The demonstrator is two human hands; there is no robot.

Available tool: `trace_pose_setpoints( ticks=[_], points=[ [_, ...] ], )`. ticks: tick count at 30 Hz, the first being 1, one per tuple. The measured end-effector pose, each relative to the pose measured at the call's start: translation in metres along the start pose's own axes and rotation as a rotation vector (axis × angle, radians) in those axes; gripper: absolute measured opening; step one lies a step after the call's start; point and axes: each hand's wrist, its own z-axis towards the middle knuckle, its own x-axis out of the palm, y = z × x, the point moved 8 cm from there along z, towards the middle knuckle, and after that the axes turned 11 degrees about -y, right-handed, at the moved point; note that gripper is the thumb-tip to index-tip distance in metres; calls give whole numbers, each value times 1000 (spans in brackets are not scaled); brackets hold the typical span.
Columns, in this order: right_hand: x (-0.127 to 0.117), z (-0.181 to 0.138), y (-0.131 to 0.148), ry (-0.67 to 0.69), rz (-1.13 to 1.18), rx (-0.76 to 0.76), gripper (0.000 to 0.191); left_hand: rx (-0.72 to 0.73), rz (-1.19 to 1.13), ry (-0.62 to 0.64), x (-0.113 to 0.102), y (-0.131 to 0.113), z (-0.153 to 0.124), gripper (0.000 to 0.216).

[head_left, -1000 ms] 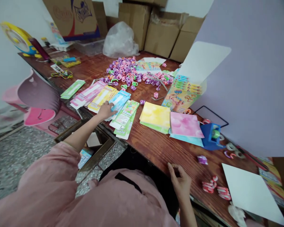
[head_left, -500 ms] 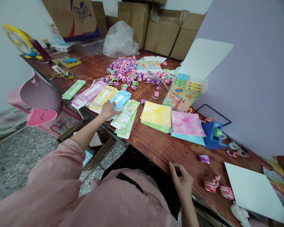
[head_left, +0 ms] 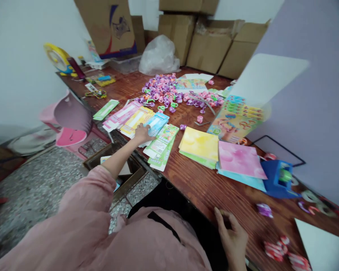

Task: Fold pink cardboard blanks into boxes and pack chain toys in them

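My left hand reaches out across the wooden table and rests on a blue flat card pack, its fingers curled over the pack's near end. Pink, yellow and green card packs lie fanned beside it. My right hand sits at the table's near edge with the fingers loosely curled, and nothing shows in it. Red and white plastic rings lie just to its right.
A heap of purple and pink rings lies mid-table. Yellow and pink paper sheets, a blue tape dispenser, printed card sheets, cardboard boxes and a plastic bag at the back. A pink stool stands left.
The view has swung left and down, so everything sits further right in frame. My left hand stays on the blue card pack; my right hand stays at the table edge.
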Motion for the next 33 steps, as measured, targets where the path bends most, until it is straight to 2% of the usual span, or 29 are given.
trace_pose_setpoints(
  ticks=[7, 13, 24, 33],
  points=[
    [0, 2, -10, 12, -77, 44, 75, -14, -25, -8, 3, 5, -1, 88],
    [-3, 3, 0, -9, -56, 47, 73, -8, -50, 13, 4, 3, -1, 91],
    [0, 1, 0, 2, -55, 40, 69, -10, -56, -3, 1, 2, 1, 89],
    [1, 0, -4, 0, -54, 59, 70, -1, -36, -3, -3, 7, 8, 73]
  ],
)
